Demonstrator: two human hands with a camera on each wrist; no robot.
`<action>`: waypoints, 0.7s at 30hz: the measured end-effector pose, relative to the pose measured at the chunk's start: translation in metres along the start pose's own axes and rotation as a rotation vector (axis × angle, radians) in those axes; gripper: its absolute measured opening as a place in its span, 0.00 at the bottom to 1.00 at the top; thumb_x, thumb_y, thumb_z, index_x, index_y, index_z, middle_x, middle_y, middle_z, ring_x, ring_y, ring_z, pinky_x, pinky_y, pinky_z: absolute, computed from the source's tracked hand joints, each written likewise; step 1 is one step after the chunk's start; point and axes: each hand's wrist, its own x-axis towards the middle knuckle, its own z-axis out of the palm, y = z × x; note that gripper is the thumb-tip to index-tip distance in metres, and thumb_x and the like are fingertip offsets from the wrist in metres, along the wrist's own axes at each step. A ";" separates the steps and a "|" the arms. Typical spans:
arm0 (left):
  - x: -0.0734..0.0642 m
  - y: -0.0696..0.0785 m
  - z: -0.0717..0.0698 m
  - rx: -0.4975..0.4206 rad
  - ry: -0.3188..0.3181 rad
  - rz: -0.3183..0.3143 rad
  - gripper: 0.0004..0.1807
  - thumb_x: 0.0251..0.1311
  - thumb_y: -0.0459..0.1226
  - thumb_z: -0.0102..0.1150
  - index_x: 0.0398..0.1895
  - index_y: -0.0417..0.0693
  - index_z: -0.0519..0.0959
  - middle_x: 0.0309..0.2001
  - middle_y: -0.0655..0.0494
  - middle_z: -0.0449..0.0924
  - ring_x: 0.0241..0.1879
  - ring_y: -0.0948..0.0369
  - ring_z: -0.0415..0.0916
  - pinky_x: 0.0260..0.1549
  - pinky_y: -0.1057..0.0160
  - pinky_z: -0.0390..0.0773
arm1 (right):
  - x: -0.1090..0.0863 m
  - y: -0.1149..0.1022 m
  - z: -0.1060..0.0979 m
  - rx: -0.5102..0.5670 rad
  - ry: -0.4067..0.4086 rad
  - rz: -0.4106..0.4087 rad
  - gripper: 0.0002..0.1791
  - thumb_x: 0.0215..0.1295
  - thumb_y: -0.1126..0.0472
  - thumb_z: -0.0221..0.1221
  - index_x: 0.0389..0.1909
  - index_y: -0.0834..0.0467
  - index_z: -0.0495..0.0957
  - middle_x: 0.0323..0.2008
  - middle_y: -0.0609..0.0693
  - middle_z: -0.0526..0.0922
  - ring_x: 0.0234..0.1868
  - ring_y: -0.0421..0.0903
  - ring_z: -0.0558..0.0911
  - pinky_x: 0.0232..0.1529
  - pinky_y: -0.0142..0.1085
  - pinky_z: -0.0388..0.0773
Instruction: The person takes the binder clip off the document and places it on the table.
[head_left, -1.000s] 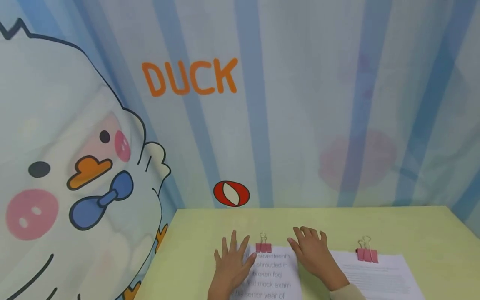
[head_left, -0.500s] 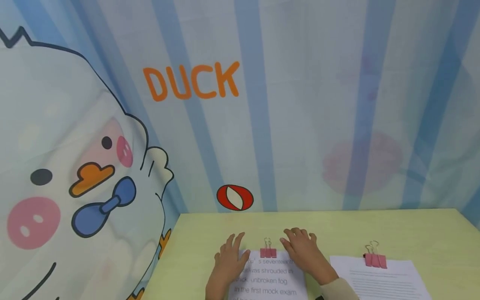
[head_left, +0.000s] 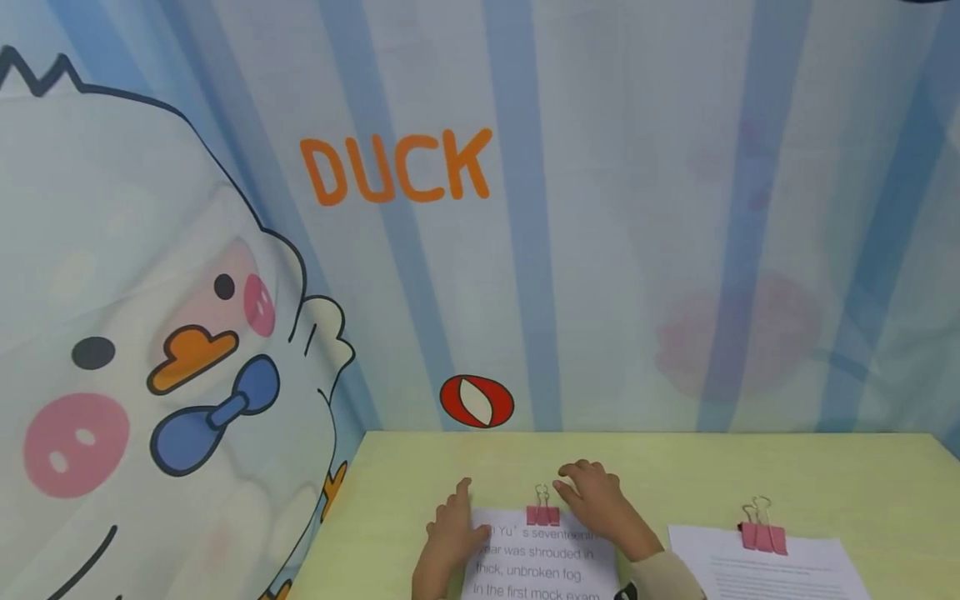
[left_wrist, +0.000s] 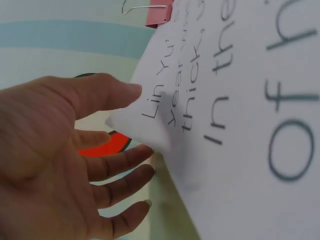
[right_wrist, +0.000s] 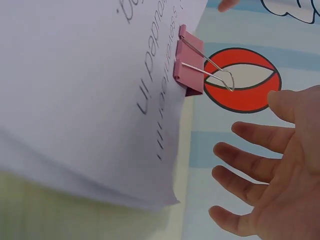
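Note:
A stack of printed paper (head_left: pixel 540 571) lies on the table, its top edge held by a pink binder clip (head_left: pixel 543 516) with wire handles standing up. My left hand (head_left: pixel 450 537) is at the stack's top left corner, thumb over the page and the other fingers past its left edge. In the left wrist view those fingers (left_wrist: pixel 122 187) are loosely bent and the paper corner (left_wrist: pixel 122 117) shows between thumb and fingers. My right hand (head_left: pixel 600 507) hovers by the top right corner, just right of the clip. Its fingers (right_wrist: pixel 245 187) are spread and hold nothing in the right wrist view.
A second stack of paper (head_left: pixel 780 577) with its own pink binder clip (head_left: pixel 763 538) lies to the right on the pale yellow table (head_left: pixel 420 467). Behind the table's far edge hangs a striped curtain (head_left: pixel 615 250) printed with a duck.
Relative to the clip, my right hand has come left, nearer to it. My left hand has shifted left, uncovering more of the text, and its spread fingers have drawn together. The head view has tilted slightly.

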 end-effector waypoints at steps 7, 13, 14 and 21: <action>0.003 -0.013 -0.004 -0.084 -0.046 0.060 0.37 0.45 0.27 0.71 0.63 0.32 0.71 0.47 0.41 0.78 0.49 0.40 0.74 0.52 0.32 0.69 | 0.008 0.004 0.013 0.073 -0.029 0.011 0.15 0.72 0.57 0.59 0.48 0.65 0.82 0.48 0.61 0.82 0.51 0.63 0.76 0.47 0.63 0.69; 0.005 -0.020 -0.004 -0.166 -0.137 0.097 0.33 0.42 0.22 0.72 0.58 0.31 0.75 0.52 0.39 0.78 0.47 0.46 0.75 0.52 0.42 0.75 | 0.011 0.012 0.017 0.090 -0.031 0.038 0.13 0.70 0.58 0.60 0.45 0.65 0.84 0.48 0.61 0.82 0.51 0.64 0.76 0.47 0.65 0.69; 0.005 -0.020 -0.004 -0.165 -0.143 0.089 0.32 0.42 0.22 0.72 0.57 0.31 0.76 0.51 0.40 0.78 0.46 0.47 0.75 0.51 0.43 0.75 | 0.011 0.013 0.018 0.095 -0.033 0.037 0.12 0.70 0.58 0.60 0.45 0.64 0.84 0.48 0.61 0.82 0.51 0.64 0.76 0.47 0.65 0.68; 0.009 -0.025 -0.005 -0.148 -0.142 0.076 0.29 0.44 0.23 0.73 0.55 0.34 0.77 0.45 0.48 0.78 0.41 0.52 0.72 0.45 0.48 0.75 | 0.017 0.013 0.023 0.126 -0.098 0.022 0.12 0.72 0.56 0.59 0.43 0.60 0.85 0.50 0.60 0.81 0.55 0.66 0.73 0.49 0.67 0.64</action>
